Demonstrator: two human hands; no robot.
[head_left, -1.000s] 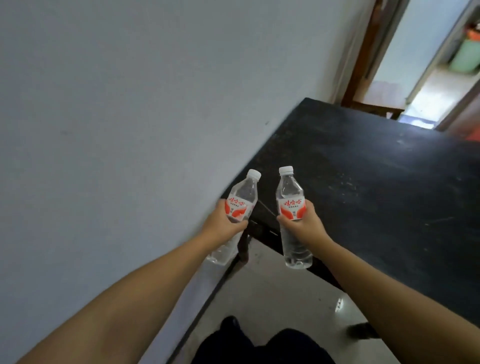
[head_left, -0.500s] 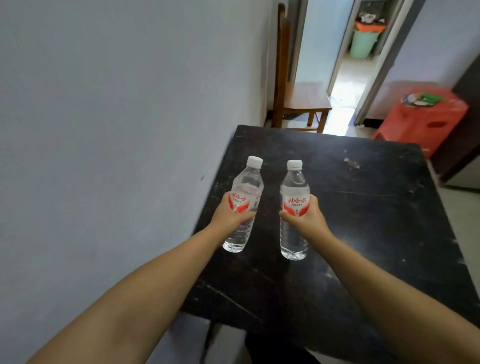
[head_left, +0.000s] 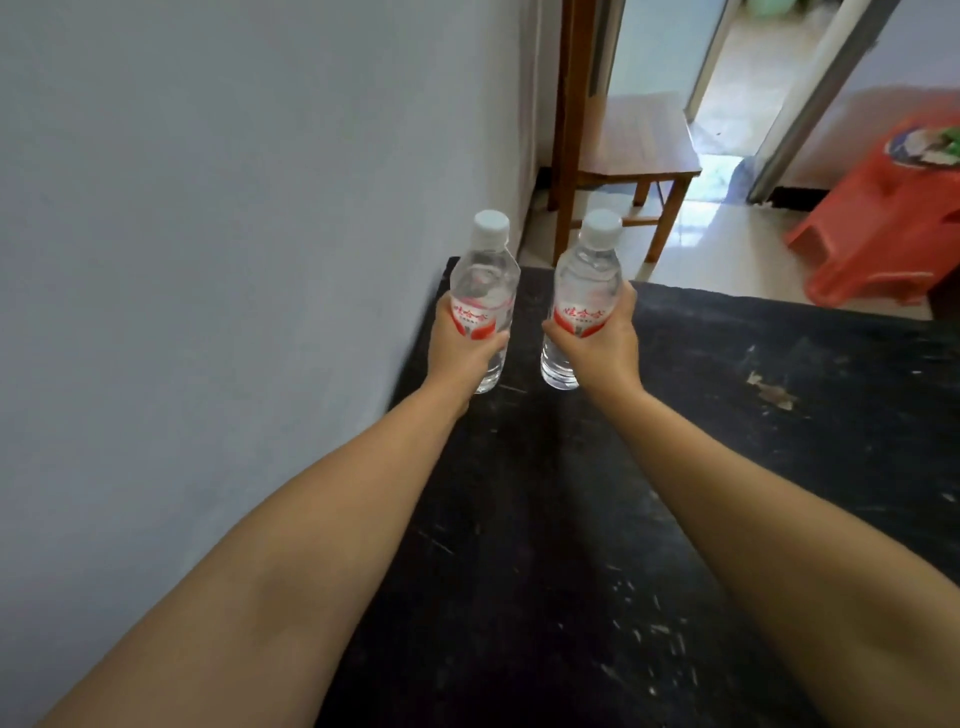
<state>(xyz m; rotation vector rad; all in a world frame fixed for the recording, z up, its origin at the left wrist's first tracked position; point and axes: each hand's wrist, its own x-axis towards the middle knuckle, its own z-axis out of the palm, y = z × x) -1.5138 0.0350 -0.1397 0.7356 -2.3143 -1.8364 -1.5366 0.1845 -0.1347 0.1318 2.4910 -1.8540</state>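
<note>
I hold two clear plastic water bottles with white caps and red-and-white labels, both upright over the far left part of a black table (head_left: 727, 415). My left hand (head_left: 462, 348) grips the left bottle (head_left: 485, 275) round its label, close to the wall. My right hand (head_left: 602, 343) grips the right bottle (head_left: 587, 275) the same way. The two bottles stand side by side a little apart. Their bases are near the tabletop; whether they touch it I cannot tell.
A pale grey wall (head_left: 234, 260) runs along the table's left edge. Beyond the table stand a wooden chair (head_left: 634, 135) and a red plastic stool (head_left: 893, 208) with items on it. An open doorway (head_left: 753, 67) lies behind the chair.
I have moved forward over the table, and both bottles have travelled from its near edge to its far left part. Both grips are unchanged.
</note>
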